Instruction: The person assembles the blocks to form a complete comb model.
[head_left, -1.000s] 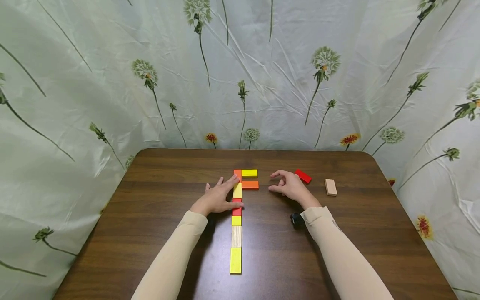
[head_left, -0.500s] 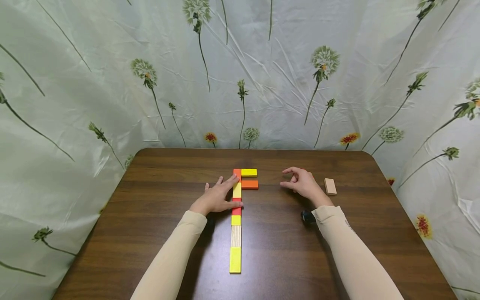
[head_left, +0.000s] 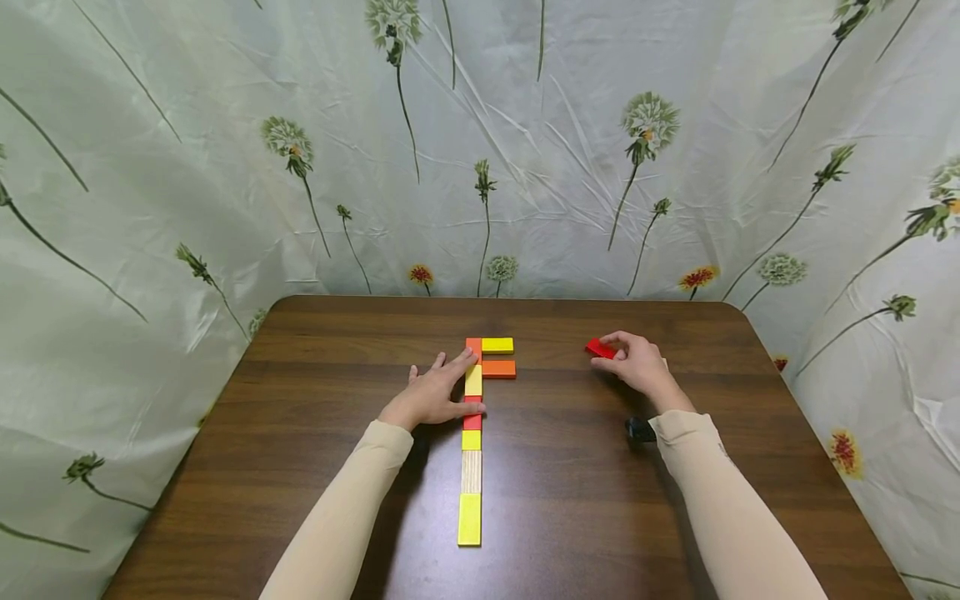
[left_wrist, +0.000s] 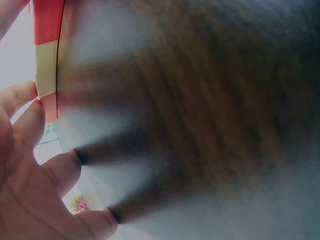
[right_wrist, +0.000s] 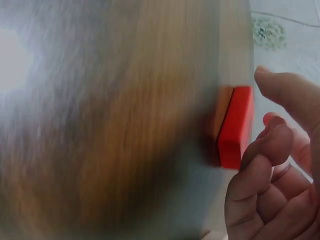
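My left hand [head_left: 431, 398] lies spread along a straight column of flat blocks. Its index fingertip rests by the upper orange block [head_left: 472, 343] and yellow block [head_left: 473, 382]; its thumb lies across a red block [head_left: 472, 422]. The left wrist view shows its fingers [left_wrist: 62, 172] splayed beside the column. On the right, my right hand [head_left: 637, 362] reaches a loose red block [head_left: 597, 348], index finger and thumb parted on either side of it. In the right wrist view a gap shows between the index finger [right_wrist: 285, 90] and that red block [right_wrist: 237, 127].
Right of the column's top lie a yellow block [head_left: 497, 345] and an orange block [head_left: 498, 369]. Below run a small yellow block [head_left: 471, 440], a striped wooden block [head_left: 471, 472] and a long yellow block [head_left: 469, 519]. A flowered curtain [head_left: 337, 125] hangs behind the brown table [head_left: 300, 467].
My right hand has moved rightward to the red block, and now mostly covers the pale wooden block behind it. My left hand has stayed in place.
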